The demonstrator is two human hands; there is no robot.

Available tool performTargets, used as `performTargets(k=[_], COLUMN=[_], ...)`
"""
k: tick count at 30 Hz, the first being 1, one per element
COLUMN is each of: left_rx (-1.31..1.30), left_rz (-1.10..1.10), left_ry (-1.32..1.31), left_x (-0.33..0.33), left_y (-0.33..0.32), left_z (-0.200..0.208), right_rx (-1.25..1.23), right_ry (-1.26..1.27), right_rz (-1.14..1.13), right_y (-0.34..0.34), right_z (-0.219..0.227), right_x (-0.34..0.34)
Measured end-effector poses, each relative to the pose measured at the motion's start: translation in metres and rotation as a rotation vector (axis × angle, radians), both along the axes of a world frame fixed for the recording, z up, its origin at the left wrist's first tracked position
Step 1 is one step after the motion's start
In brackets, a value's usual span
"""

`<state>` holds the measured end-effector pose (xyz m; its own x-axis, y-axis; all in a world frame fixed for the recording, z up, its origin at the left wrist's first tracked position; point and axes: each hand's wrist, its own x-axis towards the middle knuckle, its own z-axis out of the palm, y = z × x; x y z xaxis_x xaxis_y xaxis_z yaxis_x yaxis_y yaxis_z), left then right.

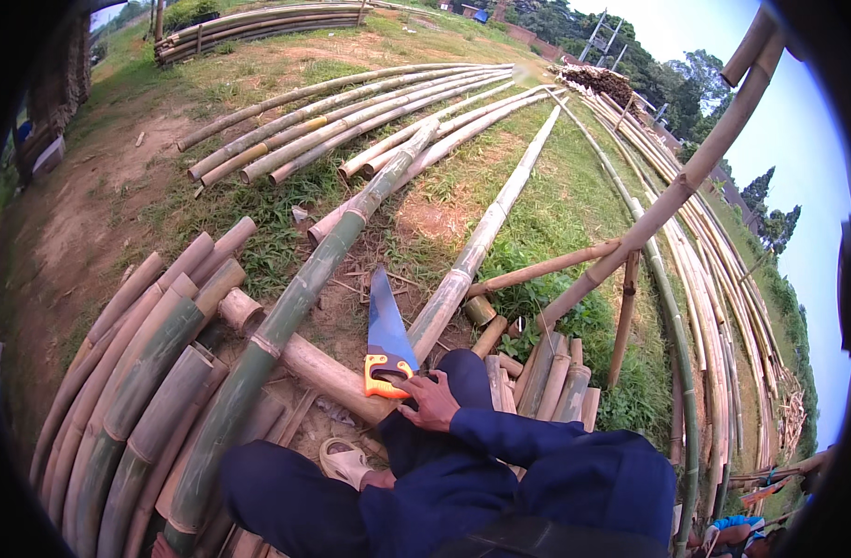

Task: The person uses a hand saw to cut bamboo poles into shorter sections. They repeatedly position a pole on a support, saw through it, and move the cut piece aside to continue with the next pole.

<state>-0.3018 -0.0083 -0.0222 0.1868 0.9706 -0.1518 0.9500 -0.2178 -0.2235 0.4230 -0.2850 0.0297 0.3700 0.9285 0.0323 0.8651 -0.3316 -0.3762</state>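
My right hand [430,402] is closed at the back of the orange and yellow handle of a hand saw [386,321]. The saw's blue-grey blade points away from me, over a thick bamboo log lying crosswise [328,374]. A long green bamboo pole [306,288] rests across that log, left of the saw, running from the lower left to the far middle. At the lower left edge, a small part of my left hand [163,547] shows against the near end of this pole; its fingers are mostly hidden.
Cut bamboo lengths [156,391] are stacked at left, and shorter pieces [546,377] lie by my right knee. A slanting bamboo post frame [662,200] stands at right. Long poles [351,112] cover the grass ahead. Another person [737,532] is partly visible at lower right.
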Motion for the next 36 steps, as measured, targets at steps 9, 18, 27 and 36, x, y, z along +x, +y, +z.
performTargets(k=[9,18,27,36], left_rx=[0.195,-0.168,-0.035,0.051], left_rz=[-0.060,0.256,0.110,0.100], left_ry=[0.123,0.142,0.074,-0.011], left_x=[-0.065,-0.035,0.026,-0.005], left_y=[0.063,0.062,0.036,0.007], left_z=[-0.101,-0.053,-0.031,-0.033], right_rx=[0.055,0.032,0.131,0.007], right_ry=[-0.005,0.012,0.319,-0.045], right_rz=[0.103,0.112,-0.081,0.220], right_y=[0.046,0.045,0.087,0.314], right_z=[0.005,-0.001,-0.003,0.006], right_x=[0.010,-0.006,0.047,0.083])
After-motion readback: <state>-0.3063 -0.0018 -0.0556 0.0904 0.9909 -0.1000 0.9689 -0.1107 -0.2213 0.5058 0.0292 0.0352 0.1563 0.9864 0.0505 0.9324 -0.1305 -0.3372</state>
